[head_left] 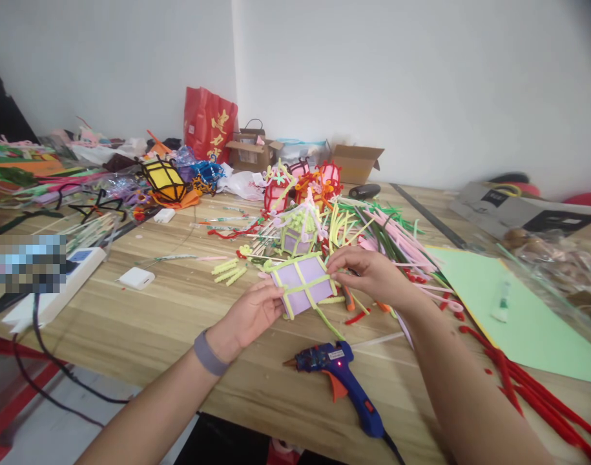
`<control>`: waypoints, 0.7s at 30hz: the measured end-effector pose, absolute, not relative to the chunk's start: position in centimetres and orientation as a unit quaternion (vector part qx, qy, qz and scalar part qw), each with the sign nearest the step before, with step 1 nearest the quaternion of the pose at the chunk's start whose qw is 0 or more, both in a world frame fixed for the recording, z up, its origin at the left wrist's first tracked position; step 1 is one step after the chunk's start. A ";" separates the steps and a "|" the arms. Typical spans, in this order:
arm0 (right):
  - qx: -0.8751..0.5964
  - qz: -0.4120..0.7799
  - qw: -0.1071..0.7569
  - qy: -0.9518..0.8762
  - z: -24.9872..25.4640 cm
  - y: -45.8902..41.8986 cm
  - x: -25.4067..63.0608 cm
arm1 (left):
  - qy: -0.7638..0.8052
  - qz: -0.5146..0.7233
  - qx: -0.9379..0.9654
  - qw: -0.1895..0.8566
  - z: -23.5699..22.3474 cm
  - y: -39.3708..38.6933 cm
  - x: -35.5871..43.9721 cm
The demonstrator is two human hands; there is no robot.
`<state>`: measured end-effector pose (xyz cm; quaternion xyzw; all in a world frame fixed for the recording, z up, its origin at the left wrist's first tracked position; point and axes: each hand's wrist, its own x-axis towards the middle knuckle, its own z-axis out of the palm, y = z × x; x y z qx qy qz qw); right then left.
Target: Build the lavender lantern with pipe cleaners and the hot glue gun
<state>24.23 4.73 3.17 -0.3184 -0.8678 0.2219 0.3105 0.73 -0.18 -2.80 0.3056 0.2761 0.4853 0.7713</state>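
A purple panel (pixel 301 298) crossed by light-green pipe cleaner strips is held up above the table. My left hand (pixel 256 313), with a grey band at the wrist, is closed on its lower left edge. At the upper right corner, the fingers of my right hand (pixel 360 274) pinch the panel's edge. A blue glue gun (pixel 341 365) with an orange trigger and a lit red light lies just below, its nozzle to the left. Behind the panel stands a small green and purple lantern (pixel 295 236) made of pipe cleaners.
Short green pipe cleaner pieces (pixel 228 271) lie left of the panel. A white power strip (pixel 57 290) and a white adapter (pixel 137 278) sit farther left. Red pipe cleaners (pixel 518 381) and a green sheet (pixel 528 310) are at right. Lanterns, a red bag (pixel 208 123) and boxes line the back.
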 end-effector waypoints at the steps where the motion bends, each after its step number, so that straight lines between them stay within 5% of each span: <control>1: -0.317 0.220 0.309 -0.869 3.2 4.7 24.2 | 0.276 0.485 0.305 0.772 -2.8 -0.2 0.7; 21: -0.317 0.204 0.315 -0.871 2.7 4.9 24.2 | 0.277 0.477 0.284 0.784 -2.9 -0.1 0.6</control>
